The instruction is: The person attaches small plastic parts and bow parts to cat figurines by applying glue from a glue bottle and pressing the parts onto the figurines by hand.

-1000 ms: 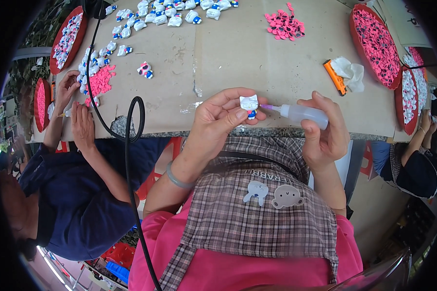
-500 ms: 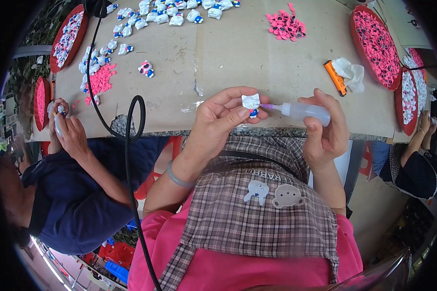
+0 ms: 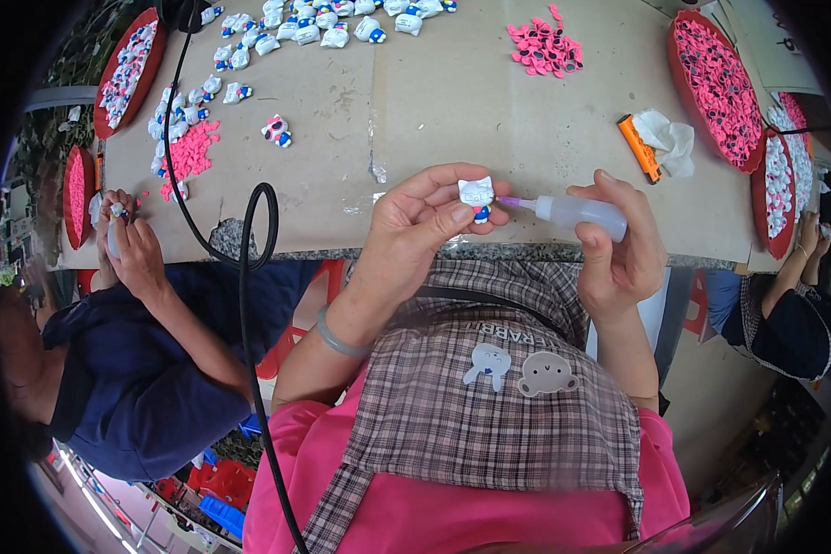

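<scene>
My left hand (image 3: 422, 214) pinches a small white and blue cat-shaped figurine (image 3: 476, 192) over the table's near edge. Between the fingers and thumb of my right hand (image 3: 621, 242) is a translucent squeeze bottle (image 3: 589, 216) lying level. Its purple needle tip (image 3: 515, 202) points left and reaches the right side of the figurine's head; whether it touches cannot be made out. Farther left on the table lies one figurine with pink on its face (image 3: 276, 131). A pile of pink pieces with dark ovals (image 3: 545, 46) lies at the far right of centre.
Many white and blue figurines (image 3: 309, 26) lie at the far left, near a pink pile (image 3: 192, 150). A black cable (image 3: 242, 305) loops down the left. Right stand an orange object (image 3: 639, 148) with white tissue (image 3: 669, 140) and a red tray (image 3: 716, 97). Co-workers sit both sides.
The figurine in my left hand has shifted very slightly, and the squeeze bottle stays at its head. The left co-worker's hands have moved a little.
</scene>
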A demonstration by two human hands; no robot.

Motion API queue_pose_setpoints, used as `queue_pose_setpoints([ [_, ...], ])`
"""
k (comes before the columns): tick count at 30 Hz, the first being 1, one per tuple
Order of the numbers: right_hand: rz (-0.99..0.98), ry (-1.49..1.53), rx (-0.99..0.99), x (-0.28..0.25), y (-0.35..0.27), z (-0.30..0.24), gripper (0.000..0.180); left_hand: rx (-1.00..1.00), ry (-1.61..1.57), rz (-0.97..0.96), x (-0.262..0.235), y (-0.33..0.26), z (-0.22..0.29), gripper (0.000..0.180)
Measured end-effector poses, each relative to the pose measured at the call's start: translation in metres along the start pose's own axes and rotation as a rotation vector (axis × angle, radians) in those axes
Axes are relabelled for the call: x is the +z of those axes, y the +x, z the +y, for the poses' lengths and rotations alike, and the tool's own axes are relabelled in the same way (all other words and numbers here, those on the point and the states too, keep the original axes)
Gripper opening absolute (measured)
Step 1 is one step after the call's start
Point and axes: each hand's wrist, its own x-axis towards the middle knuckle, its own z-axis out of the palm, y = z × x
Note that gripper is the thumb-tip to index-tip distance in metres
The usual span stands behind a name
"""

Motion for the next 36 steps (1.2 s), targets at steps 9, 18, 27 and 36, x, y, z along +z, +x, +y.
queue_pose_setpoints([
  [9, -0.003, 0.064, 0.080, 0.003, -0.004, 0.000, 0.041, -0.004, -0.001, -0.002, 0.001, 0.000, 0.000, 0.035],
  [18, -0.035, 0.100, 0.146, 0.000, -0.008, 0.000, 0.043, -0.006, 0.006, -0.006, 0.001, -0.001, -0.001, 0.036],
  [27, 0.022, 0.108, 0.058, 0.007, -0.003, 0.005, 0.039, -0.012, 0.010, -0.006, 0.001, 0.000, -0.001, 0.036],
  [36, 0.051, 0.318, 0.362, -0.005, 0.000, 0.009, 0.036, -0.002, -0.008, -0.012, 0.003, 0.003, 0.002, 0.034],
])
